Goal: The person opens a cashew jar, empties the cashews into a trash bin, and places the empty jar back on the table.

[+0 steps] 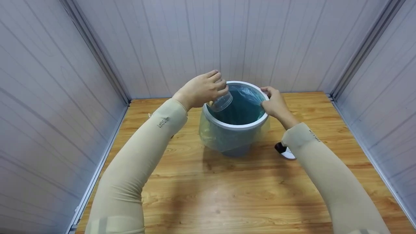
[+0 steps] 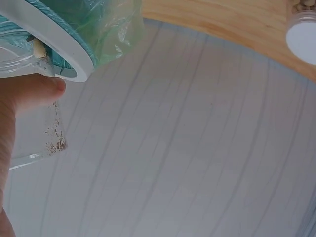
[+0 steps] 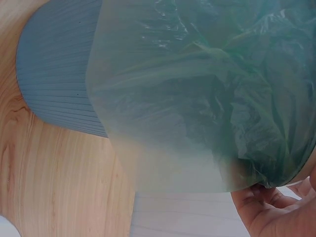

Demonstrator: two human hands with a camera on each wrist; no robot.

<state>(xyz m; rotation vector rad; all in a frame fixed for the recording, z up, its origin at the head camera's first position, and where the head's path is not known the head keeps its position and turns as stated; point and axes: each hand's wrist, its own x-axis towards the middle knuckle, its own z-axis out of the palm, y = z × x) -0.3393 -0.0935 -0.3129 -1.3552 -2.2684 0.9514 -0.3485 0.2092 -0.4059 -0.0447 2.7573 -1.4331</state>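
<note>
My left hand (image 1: 204, 89) grips a clear plastic container (image 1: 222, 103), tilted with its mouth over the trash bin (image 1: 236, 127). Brown crumbs (image 2: 57, 144) cling inside the container's wall in the left wrist view, and a small pale piece (image 2: 38, 48) shows near its mouth. The bin has a white rim and a ribbed blue body. A thin greenish trash bag (image 1: 211, 134) lines it and hangs down over the outside. On the bin's right side, my right hand (image 1: 276, 103) holds the rim with the bag, thumb on the near side. Its fingertips are partly hidden behind the rim.
Beside the right forearm, a black object (image 1: 279, 147) and a white round one (image 1: 288, 154) lie on the wooden surface (image 1: 214, 191). A clear jar with a white lid (image 2: 302, 43) and brown contents appears in the left wrist view. Pale panel walls (image 1: 208, 42) enclose three sides.
</note>
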